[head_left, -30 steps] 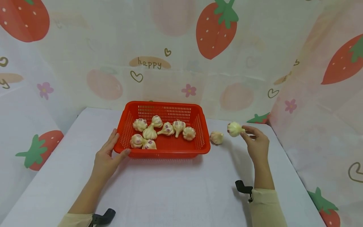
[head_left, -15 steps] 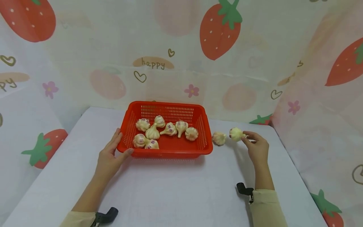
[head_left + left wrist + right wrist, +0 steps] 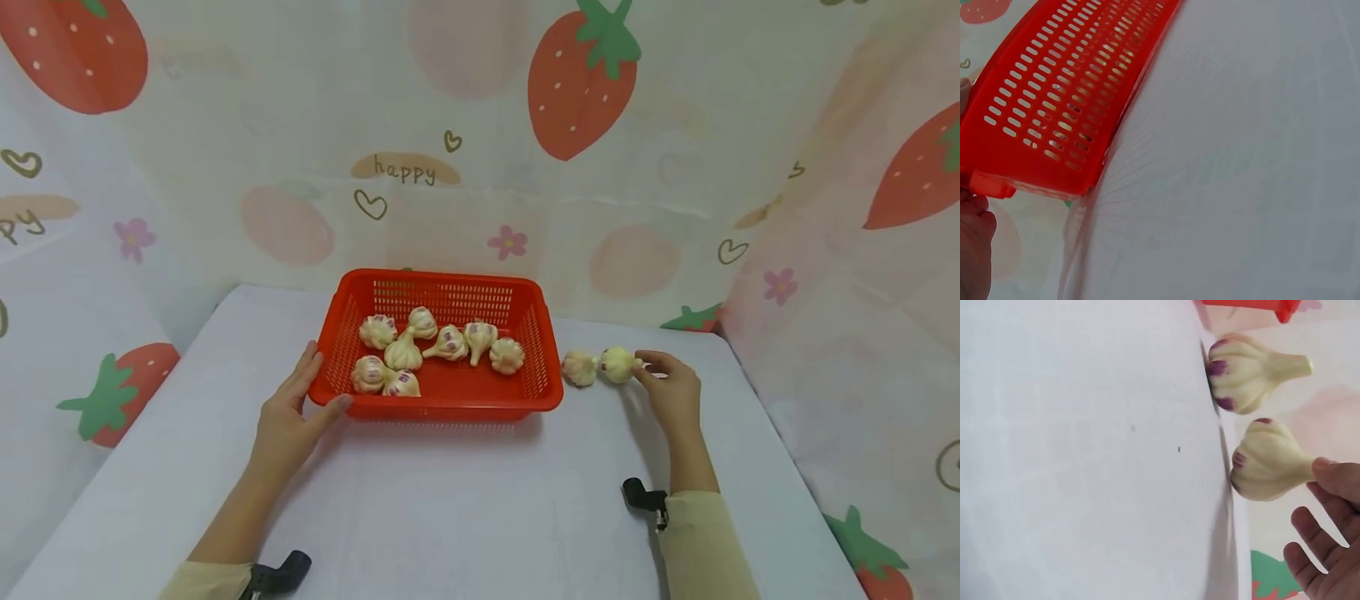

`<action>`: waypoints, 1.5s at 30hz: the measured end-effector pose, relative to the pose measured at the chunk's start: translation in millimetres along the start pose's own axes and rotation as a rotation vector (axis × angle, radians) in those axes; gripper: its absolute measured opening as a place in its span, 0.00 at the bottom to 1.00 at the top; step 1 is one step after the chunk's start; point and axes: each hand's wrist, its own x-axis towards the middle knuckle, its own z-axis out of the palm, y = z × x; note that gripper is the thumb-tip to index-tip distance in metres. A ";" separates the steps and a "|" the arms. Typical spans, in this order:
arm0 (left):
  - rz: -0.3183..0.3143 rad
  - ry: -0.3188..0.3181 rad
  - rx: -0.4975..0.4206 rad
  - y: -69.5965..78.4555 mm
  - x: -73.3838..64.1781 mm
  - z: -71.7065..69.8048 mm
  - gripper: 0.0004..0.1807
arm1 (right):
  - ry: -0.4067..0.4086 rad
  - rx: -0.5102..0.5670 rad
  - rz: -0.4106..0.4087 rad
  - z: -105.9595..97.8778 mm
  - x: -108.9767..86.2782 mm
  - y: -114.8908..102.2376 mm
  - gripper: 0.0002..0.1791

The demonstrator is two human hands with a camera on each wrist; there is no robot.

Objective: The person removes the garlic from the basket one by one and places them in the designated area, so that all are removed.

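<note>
At the front left corner of a red plastic basket [image 3: 450, 408], my left hand [image 3: 288, 421] grips the rim, thumb along the front and fingers on the left side. The left wrist view shows the slotted basket wall [image 3: 1054, 106] beside that hand. On the right, my right hand [image 3: 673, 396] pinches a garlic bulb [image 3: 617, 365] by its stem between thumb and forefinger. Its other fingers [image 3: 1316, 531] are spread apart. The bulb's base is at the tabletop in the right wrist view. Just left of it, another garlic bulb [image 3: 580, 368] stands stem-up, close to the basket.
Inside the basket lie several purple-marked garlic bulbs [image 3: 403, 352], mostly left and centre. A white cloth [image 3: 465, 508] covers the table. Printed strawberry curtains [image 3: 465, 108] rise behind and at both sides.
My right hand has lowered its garlic bulb to the tabletop and brought it left, beside the standing one. The left hand keeps its place on the basket; the head view shifted slightly.
</note>
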 end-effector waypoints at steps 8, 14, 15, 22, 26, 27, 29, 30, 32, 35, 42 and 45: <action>-0.003 0.002 -0.010 -1.2 -0.1 0.3 0.46 | -0.044 -0.043 -0.006 -3.0 10.0 -1.0 0.16; -0.008 -0.001 0.003 -0.6 -0.3 0.0 0.46 | -0.096 -0.100 -0.034 -5.2 16.0 -4.4 0.18; -0.007 -0.002 0.005 -0.4 -0.2 0.0 0.46 | -0.104 -0.104 -0.039 -5.3 16.5 -4.7 0.18; 0.011 -0.003 0.003 0.1 0.9 1.5 0.46 | -0.128 -0.086 -0.055 -3.0 17.9 -4.3 0.18; 0.011 -0.001 -0.001 0.7 0.2 1.4 0.46 | -0.125 -0.054 -0.052 0.5 18.9 -3.7 0.18; 0.012 0.001 0.000 0.6 -0.1 1.3 0.46 | -0.126 -0.049 -0.051 1.5 19.5 -3.4 0.18; 0.009 0.002 0.004 0.1 -0.4 1.0 0.46 | -0.129 -0.049 -0.050 2.9 19.8 -3.0 0.19; 0.008 0.002 0.005 -0.2 -0.4 0.9 0.46 | -0.129 -0.049 -0.049 3.4 19.7 -3.1 0.19; 0.009 0.001 0.011 -0.4 -0.2 0.9 0.46 | -0.130 -0.047 -0.048 3.9 19.8 -3.2 0.19; 0.008 0.003 0.016 0.0 0.0 0.8 0.46 | -0.132 -0.041 -0.048 3.9 19.9 -4.0 0.20; 0.012 0.001 0.022 1.6 0.0 0.4 0.46 | -0.137 -0.018 -0.035 3.8 19.1 -5.8 0.20; 0.014 0.000 0.021 1.7 0.0 0.3 0.46 | -0.140 -0.013 -0.029 3.3 17.5 -6.6 0.20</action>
